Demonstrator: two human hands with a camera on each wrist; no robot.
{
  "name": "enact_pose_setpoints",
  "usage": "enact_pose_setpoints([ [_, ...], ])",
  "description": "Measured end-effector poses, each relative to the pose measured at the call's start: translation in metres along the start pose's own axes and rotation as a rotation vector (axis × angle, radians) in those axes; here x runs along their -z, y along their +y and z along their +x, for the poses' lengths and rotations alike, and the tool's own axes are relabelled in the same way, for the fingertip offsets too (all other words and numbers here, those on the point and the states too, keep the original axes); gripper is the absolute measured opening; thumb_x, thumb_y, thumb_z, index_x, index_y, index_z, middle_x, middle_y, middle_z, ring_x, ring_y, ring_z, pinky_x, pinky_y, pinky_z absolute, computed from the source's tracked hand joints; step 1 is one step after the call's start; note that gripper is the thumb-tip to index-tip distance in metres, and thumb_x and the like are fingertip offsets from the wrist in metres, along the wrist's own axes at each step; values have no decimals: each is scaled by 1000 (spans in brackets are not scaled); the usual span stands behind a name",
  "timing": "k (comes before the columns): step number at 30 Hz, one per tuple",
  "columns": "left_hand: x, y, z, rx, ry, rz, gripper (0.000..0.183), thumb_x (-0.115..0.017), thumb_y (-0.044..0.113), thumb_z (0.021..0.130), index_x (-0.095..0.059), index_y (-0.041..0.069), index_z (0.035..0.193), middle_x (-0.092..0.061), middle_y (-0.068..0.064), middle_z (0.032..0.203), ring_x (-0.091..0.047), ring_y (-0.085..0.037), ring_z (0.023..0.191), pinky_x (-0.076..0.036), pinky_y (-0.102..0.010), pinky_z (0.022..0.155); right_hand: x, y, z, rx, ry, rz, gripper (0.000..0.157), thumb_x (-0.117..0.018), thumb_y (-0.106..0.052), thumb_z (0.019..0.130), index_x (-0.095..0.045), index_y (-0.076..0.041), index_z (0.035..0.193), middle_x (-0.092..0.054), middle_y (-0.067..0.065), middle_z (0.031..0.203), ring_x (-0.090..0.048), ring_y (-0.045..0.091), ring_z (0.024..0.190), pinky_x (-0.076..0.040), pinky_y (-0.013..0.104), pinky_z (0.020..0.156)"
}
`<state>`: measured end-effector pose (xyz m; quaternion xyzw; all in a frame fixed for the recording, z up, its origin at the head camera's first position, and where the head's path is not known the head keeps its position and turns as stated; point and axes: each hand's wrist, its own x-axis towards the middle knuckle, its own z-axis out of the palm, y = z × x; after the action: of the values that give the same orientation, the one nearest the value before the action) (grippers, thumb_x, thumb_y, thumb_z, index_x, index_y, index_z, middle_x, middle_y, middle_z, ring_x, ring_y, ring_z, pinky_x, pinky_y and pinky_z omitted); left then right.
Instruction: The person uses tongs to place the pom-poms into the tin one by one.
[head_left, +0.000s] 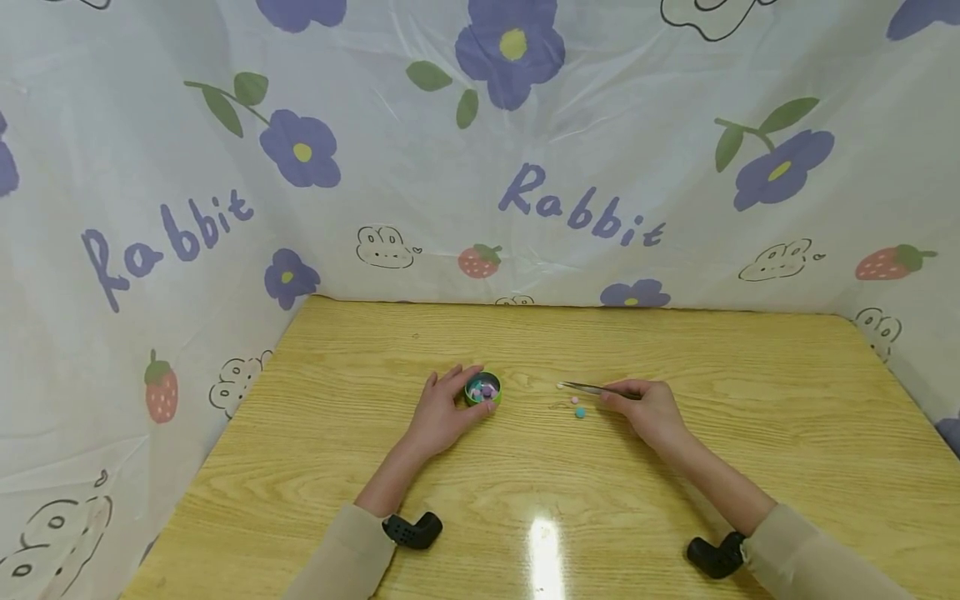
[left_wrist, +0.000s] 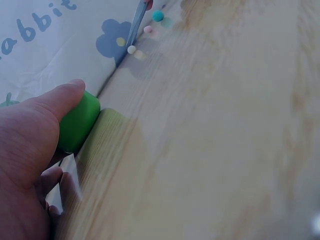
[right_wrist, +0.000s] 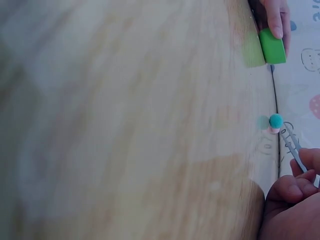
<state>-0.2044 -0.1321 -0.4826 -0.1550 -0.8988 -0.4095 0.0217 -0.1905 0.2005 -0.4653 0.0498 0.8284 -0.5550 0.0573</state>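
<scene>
My left hand [head_left: 438, 419] holds a small round green container [left_wrist: 80, 122] upright on the table, thumb on the near side and fingers on the far side. Inside it lie several small balls [head_left: 486, 391], purple, white and teal. With thumb and fingers my right hand [head_left: 658, 414] pinches a pair of metal tweezers [head_left: 597, 389] pointing left. Their tips are at a small white ball [left_wrist: 131, 49]; whether they grip it I cannot tell. A pink ball [head_left: 574, 400] and a larger teal ball [head_left: 580, 412] lie on the table just nearer to me.
Beneath both hands is a wood-grain table [head_left: 480, 483] with a bright glare patch near its front. A white cloth [head_left: 420, 200] printed with flowers and rabbits hangs behind and beside it. Each wrist carries a black device [head_left: 414, 531].
</scene>
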Motion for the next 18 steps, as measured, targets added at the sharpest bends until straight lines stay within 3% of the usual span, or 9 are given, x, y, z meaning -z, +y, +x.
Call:
enact_pose_setpoints([
  [18, 1, 1, 0, 29, -17, 3, 66, -78, 35, 93, -55, 13, 150, -49, -22, 152, -33, -38, 149, -9, -63, 122, -2, -1, -1, 18, -3, -38, 31, -74, -18, 97, -74, 5, 117, -70, 9, 92, -41, 9, 49, -38, 26, 45],
])
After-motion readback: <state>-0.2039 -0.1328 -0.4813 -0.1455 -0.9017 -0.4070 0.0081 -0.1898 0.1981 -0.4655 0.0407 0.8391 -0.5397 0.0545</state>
